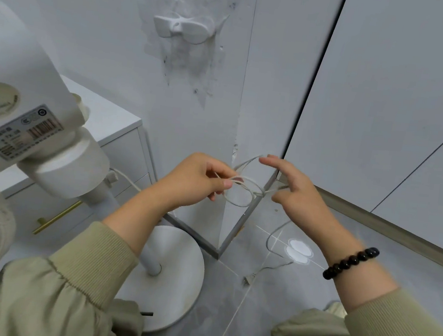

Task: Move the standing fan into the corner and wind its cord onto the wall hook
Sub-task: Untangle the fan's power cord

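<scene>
A white standing fan stands at the left, its motor housing (pixel 39 130) close to the camera and its round base (pixel 171 281) on the grey floor beside the wall corner. My left hand (pixel 197 179) pinches several loops of the thin white cord (pixel 242 189). My right hand (pixel 292 189) holds the other side of the loops, with its fingers spread. The cord's tail trails down to the plug (pixel 247 280) lying on the floor. A white wall hook (pixel 185 29) sits high on the wall, above both hands.
A white drawer cabinet (pixel 114 128) with a brass handle (pixel 56 216) stands behind the fan at the left. White cupboard doors (pixel 387 104) fill the right side. A protruding wall corner (pixel 225 223) lies between the hands and the floor.
</scene>
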Demonstrator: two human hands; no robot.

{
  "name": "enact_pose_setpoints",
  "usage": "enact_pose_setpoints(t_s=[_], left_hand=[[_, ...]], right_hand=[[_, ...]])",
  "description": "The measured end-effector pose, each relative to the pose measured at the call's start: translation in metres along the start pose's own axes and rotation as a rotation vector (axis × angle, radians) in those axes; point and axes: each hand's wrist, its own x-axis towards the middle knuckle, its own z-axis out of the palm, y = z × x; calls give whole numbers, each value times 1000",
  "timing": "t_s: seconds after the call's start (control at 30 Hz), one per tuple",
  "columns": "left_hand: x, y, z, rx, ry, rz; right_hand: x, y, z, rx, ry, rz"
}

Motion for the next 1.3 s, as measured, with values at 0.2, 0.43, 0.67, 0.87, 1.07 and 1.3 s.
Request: enact_pose_setpoints(t_s=[0.2,0.43,0.67,0.87,1.07,1.3], left_hand=[[3,-3,1,186,36,197],[5,-14,6,463,149,540],[8,-28,-6,805,249,646],[-1,-16,-2,850,-137,202],[-9,-2,20,407,-88,164],[5,-12,16,763,25,52]], right_hand=[[1,-4,7,16,156,-71],[8,-4,0,639,-136,320],[0,-1,-4,52,-269,292],[3,-4,-14,185,-183,354],[6,-1,0,273,-90,423],[-2,-7,-3,-208,-564,443]])
